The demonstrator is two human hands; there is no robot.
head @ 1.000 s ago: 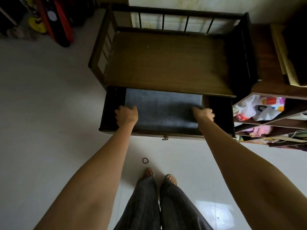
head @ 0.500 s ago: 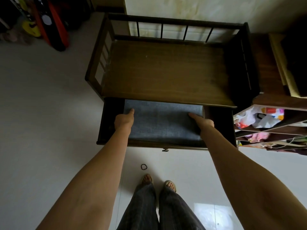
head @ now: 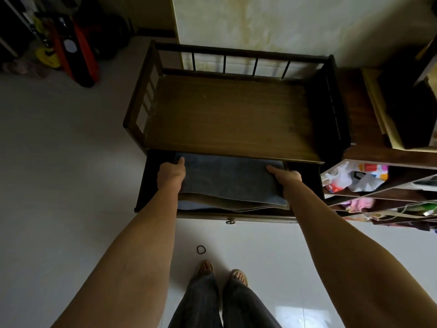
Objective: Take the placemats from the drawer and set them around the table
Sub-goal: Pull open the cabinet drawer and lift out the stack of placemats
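Presently, catalogued from largest to smallest.

Floor (head: 59, 185): pale tile filling the near and left of the scene; the person's feet stand near centre.

Counter (head: 227, 119): dark wooden top with a railed back and sides, set against the far wall. It carries nothing visible.

Shelf unit (head: 378, 185): to the right of the counter, holding plastic bags and pink items.

Drawer (head: 151, 181): pulled out from under the counter's near edge, its small ring pull showing at the front centre.

Placemats (head: 227, 178): a stack in the drawer, grey-blue on top, with a tan layer and a paler blue one showing beneath at the near edge. A second ago only the flat top mat could be seen; now the near edge stands clear of the drawer front with the lower layers exposed, so the stack has begun to lift. Judged from this, removal from the drawer is under way and the laying-out has not started.

Left hand (head: 171, 172): grips the left edge of the stack, thumb on top pointing far, fingers tucked beneath and out of view. Earlier it lay closed on the mat's near left part.

Right hand (head: 287, 175): grips the right edge likewise, thumb laid across the top surface.

Hair tie (head: 201, 250): small black loop on the floor, between the drawer and the feet.
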